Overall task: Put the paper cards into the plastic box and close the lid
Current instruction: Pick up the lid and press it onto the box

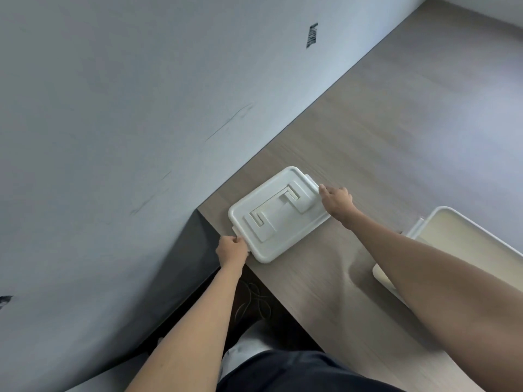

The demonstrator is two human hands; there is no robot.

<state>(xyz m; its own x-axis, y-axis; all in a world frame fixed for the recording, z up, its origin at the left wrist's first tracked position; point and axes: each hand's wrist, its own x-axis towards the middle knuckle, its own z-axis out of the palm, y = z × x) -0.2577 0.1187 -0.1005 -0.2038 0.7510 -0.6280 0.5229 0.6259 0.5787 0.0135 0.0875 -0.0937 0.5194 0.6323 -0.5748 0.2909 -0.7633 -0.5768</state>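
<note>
1. Wall [113,108] fills the left of the view, pale grey with a few scuffs; not part of the task.
2. Left hand [231,250] is at the near-left end of the plastic box [266,257], fingers curled tight onto the small latch tab [235,230] at that end. Looks like a pinch or press on the clip; whether it has snapped home cannot be told.
3. The plastic box sits on the wooden surface [396,131], near its left corner next to the wall. Lid [278,213] lies flat on top and covers the whole opening, with its fold-down handle [276,206] lying flat.
4. Paper cards: none visible anywhere. Judgement: they are likely inside already, but the lid is opaque, so no proof.
5. Right hand [336,202] is at the far-right end of the box, fingers bent down over the edge at the other latch, thumb side up. Grip detail is hidden by the back of the hand.
6. A second white tray [464,222] lies well apart at the right, open, with no cards showing in the visible part.
7. Progress judgement: near the end. Lid is on; what seems left is securing both end latches and letting go.
</note>
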